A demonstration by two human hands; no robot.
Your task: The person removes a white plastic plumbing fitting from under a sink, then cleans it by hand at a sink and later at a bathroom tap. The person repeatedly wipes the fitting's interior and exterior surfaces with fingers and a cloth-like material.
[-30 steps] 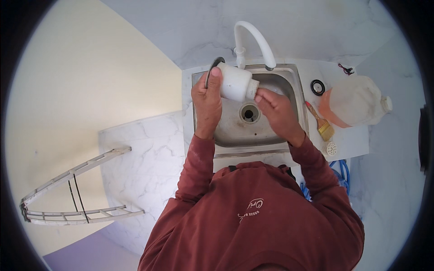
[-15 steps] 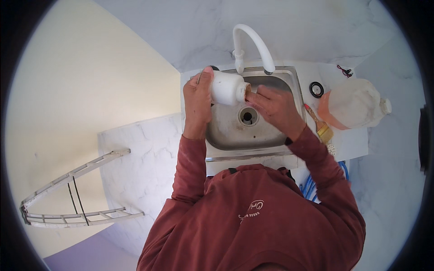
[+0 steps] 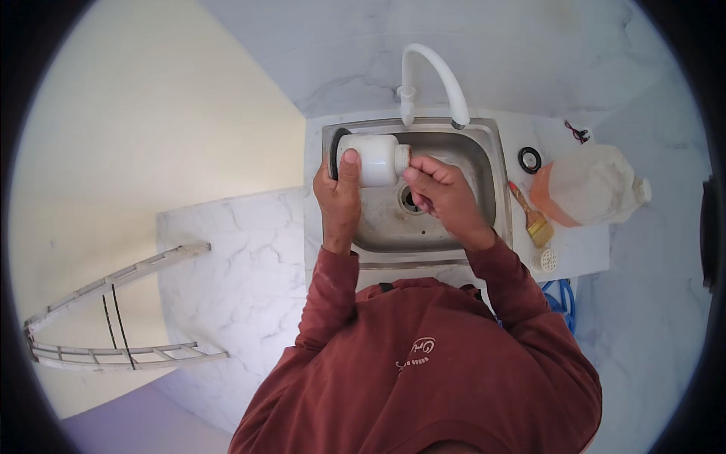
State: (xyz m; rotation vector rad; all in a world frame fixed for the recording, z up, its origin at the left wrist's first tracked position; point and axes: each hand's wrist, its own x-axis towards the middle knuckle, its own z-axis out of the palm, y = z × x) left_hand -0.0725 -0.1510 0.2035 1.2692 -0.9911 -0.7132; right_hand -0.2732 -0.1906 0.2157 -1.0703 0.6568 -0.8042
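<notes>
White fitting (image 3: pixel 372 160) is held over the sink (image 3: pixel 484 144): left hand (image 3: pixel 338 193) clamped round its body, right hand (image 3: pixel 442 193) pinching its right end. Translucent jug (image 3: pixel 594 185) with orange liquid stands on the counter (image 3: pixel 586 246), right.

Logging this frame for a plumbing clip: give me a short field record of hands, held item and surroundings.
Left hand: grips white cylindrical fitting with a black ring at its left end
Right hand: fingertips at the fitting's right end
Below: steel sink with drain
Behind: white faucet
Counter, right: paintbrush, translucent jug, black ring
</notes>
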